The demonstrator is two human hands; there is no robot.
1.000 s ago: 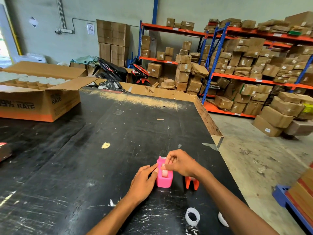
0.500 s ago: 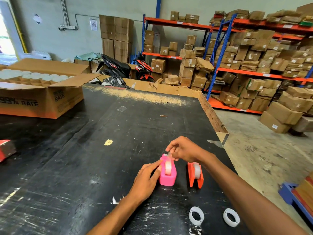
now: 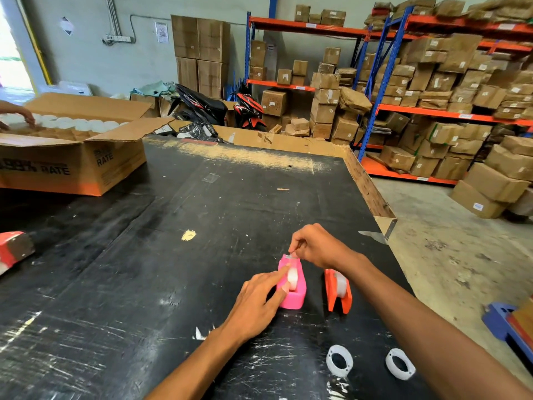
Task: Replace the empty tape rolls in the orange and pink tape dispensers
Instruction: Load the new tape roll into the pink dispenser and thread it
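Observation:
A pink tape dispenser (image 3: 295, 295) stands on the black table (image 3: 144, 269) with a clear tape roll (image 3: 292, 278) seated in it. My left hand (image 3: 256, 306) rests against its left side, a fingertip on the roll. My right hand (image 3: 318, 246) pinches the tape end at the dispenser's far cutter tip. An orange dispenser (image 3: 339, 293) with a roll inside stands just to the right. Two empty white cores (image 3: 339, 360) (image 3: 400, 368) lie near the table's front edge.
An open cardboard box (image 3: 86, 163) of white rolls sits at the far left, another person's hand (image 3: 17, 115) on it. A red object (image 3: 13, 249) lies at the left edge. The table's right edge (image 3: 372, 194) drops to the floor; shelving stacked with boxes stands beyond.
My right hand has moved from on top of the roll to the pink dispenser's far tip, pinching the tape end. My left hand stays on its left side. The view shifted slightly.

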